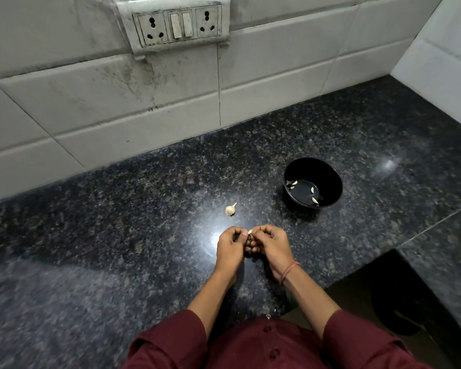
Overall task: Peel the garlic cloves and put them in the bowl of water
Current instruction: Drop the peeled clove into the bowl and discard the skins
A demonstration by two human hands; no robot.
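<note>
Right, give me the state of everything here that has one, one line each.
bowl: upright on the counter, holding water.
peeled cloves: three, in the bowl's water.
garlic bulb: lying on the counter, skin on, untouched.
clove: pinched between both hands; how far peeled, cannot tell.
left hand: fingers curled, pinching the clove.
right hand: fingers curled, pinching the clove.
sockets: nothing plugged in.

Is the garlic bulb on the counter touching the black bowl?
Apart. The head view shows a stretch of bare granite counter between the garlic bulb and the black bowl.
</note>
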